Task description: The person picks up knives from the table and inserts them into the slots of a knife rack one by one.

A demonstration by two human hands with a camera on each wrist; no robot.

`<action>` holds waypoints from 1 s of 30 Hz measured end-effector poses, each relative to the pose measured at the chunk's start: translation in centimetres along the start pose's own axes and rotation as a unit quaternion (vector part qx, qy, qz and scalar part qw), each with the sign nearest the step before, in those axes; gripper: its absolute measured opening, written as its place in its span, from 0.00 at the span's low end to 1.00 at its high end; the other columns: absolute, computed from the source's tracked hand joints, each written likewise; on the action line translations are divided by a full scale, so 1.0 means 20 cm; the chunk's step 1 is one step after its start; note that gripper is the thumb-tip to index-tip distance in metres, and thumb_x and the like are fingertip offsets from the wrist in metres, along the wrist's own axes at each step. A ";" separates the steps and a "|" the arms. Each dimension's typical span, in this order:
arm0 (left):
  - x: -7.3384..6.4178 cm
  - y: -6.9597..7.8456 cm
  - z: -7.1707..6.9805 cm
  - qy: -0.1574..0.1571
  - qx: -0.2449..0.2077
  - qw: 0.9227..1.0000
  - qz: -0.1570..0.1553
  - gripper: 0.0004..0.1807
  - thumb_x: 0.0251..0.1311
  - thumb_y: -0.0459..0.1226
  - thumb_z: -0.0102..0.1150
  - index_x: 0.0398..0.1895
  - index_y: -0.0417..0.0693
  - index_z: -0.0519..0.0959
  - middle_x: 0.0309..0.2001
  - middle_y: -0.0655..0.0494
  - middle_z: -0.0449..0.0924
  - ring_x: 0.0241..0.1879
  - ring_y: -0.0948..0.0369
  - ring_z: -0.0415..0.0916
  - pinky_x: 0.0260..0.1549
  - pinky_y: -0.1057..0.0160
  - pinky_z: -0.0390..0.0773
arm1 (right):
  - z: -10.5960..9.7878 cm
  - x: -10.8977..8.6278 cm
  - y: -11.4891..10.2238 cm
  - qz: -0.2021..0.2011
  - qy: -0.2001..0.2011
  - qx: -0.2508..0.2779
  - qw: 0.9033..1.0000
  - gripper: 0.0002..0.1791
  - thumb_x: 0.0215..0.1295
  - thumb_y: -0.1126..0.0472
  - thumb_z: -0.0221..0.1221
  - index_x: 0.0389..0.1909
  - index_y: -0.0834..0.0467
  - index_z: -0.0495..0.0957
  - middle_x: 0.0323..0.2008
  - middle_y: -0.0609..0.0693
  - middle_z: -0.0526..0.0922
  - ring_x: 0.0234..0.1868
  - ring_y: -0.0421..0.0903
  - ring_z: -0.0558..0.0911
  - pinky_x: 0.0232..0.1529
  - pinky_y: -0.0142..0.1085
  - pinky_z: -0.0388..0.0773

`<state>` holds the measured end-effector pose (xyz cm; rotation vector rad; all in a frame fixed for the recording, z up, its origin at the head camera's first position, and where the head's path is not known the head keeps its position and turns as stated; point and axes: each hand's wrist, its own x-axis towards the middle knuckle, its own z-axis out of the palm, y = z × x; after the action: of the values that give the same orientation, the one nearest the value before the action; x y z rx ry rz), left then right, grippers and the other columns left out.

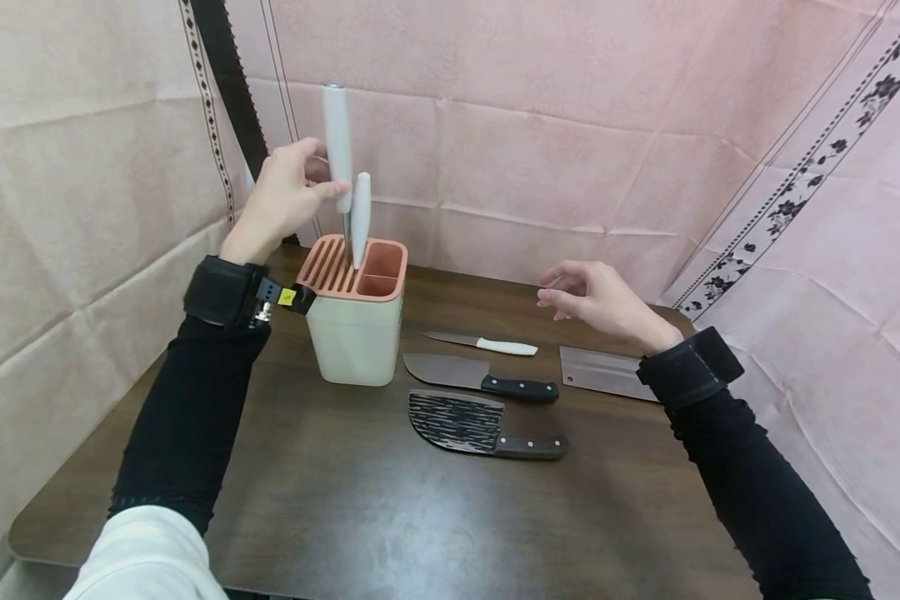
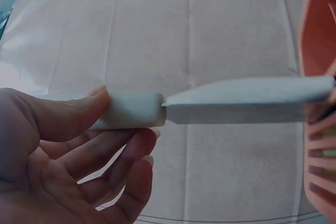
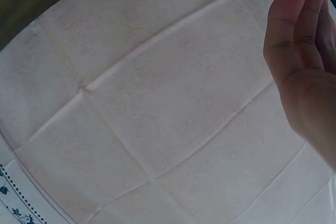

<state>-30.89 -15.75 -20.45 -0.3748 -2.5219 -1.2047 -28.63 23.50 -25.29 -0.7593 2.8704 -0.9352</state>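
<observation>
My left hand [image 1: 288, 187] pinches the long white handle of a knife [image 1: 337, 137] between thumb and fingers. That knife stands upright over the knife block [image 1: 354, 342], a pale green box with an orange slotted top; part of its blade [image 2: 236, 115] shows above the slots and its tip is hidden. A second white-handled knife [image 1: 361, 218] stands in the block just beside it. Over the right side of the table hovers my right hand [image 1: 596, 300], fingers loosely bent, holding nothing. Beneath and beside it lies a cleaver blade [image 1: 603, 372], its handle end hidden by my wrist.
On the brown table [image 1: 330, 500] lie a small white-handled paring knife [image 1: 506, 346], a black-handled kitchen knife [image 1: 521, 388] and a dark-patterned cleaver [image 1: 457, 422]. Orange-walled compartments [image 1: 381, 262] are at the block's right. Pink patterned cloth [image 1: 540, 125] hangs behind and at the sides.
</observation>
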 end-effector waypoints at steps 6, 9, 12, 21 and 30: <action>0.00 -0.04 0.01 -0.043 0.015 0.999 -0.020 0.23 0.66 0.33 0.55 0.63 0.35 0.67 0.57 0.34 0.76 0.59 0.44 0.73 0.62 0.43 0.66 | 0.00 0.00 0.01 -0.002 -0.002 0.006 1.000 0.15 0.68 0.58 0.57 0.51 0.62 0.77 0.39 0.58 0.87 0.29 0.39 0.83 0.35 0.30 0.80; 0.00 -0.06 0.01 -0.068 0.032 0.997 -0.022 0.25 0.66 0.33 0.55 0.64 0.35 0.66 0.56 0.33 0.76 0.58 0.42 0.74 0.60 0.43 0.69 | 0.00 0.00 0.01 0.003 -0.002 0.007 1.000 0.15 0.68 0.58 0.58 0.50 0.62 0.77 0.39 0.57 0.87 0.29 0.38 0.83 0.35 0.30 0.80; -0.01 -0.07 0.02 -0.091 0.051 0.994 -0.028 0.26 0.66 0.33 0.56 0.65 0.35 0.65 0.56 0.32 0.76 0.57 0.41 0.74 0.57 0.42 0.72 | 0.00 0.00 0.02 0.005 -0.001 0.008 1.000 0.14 0.68 0.58 0.58 0.49 0.62 0.77 0.39 0.58 0.87 0.29 0.38 0.83 0.35 0.30 0.80; -0.01 -0.08 0.04 -0.125 0.087 0.988 -0.027 0.24 0.63 0.32 0.57 0.60 0.31 0.68 0.54 0.30 0.77 0.55 0.39 0.76 0.56 0.42 0.73 | 0.01 -0.01 0.02 0.004 0.003 -0.004 1.000 0.13 0.66 0.58 0.60 0.48 0.60 0.79 0.39 0.56 0.87 0.28 0.37 0.83 0.36 0.34 0.81; -0.02 -0.10 0.05 -0.137 0.104 0.985 -0.027 0.25 0.61 0.31 0.60 0.60 0.31 0.69 0.52 0.30 0.78 0.54 0.39 0.76 0.56 0.42 0.72 | 0.00 -0.02 0.02 0.001 0.000 0.002 1.000 0.14 0.68 0.57 0.58 0.49 0.62 0.78 0.39 0.56 0.87 0.29 0.38 0.83 0.34 0.30 0.80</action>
<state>-31.53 -16.23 -22.66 -0.4495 -2.8786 -0.9504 -28.50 23.94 -25.62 -0.7562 2.8674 -0.9402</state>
